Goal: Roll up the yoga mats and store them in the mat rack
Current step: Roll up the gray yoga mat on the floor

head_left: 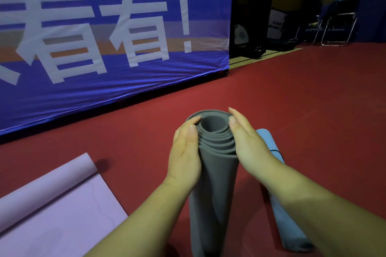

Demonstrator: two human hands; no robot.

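The left hand (186,148) and right hand (248,142), fingers straight, press flat against opposite sides of the upright rolled grey mat (215,194) near its top. A rolled blue mat (292,225) lies just right of it on the red floor (292,100), and a partly rolled purple mat (52,204) lies at the lower left

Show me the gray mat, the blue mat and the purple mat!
gray mat (215,194), head view, rolled side
blue mat (290,233), head view, lower side
purple mat (62,215), head view, flat part
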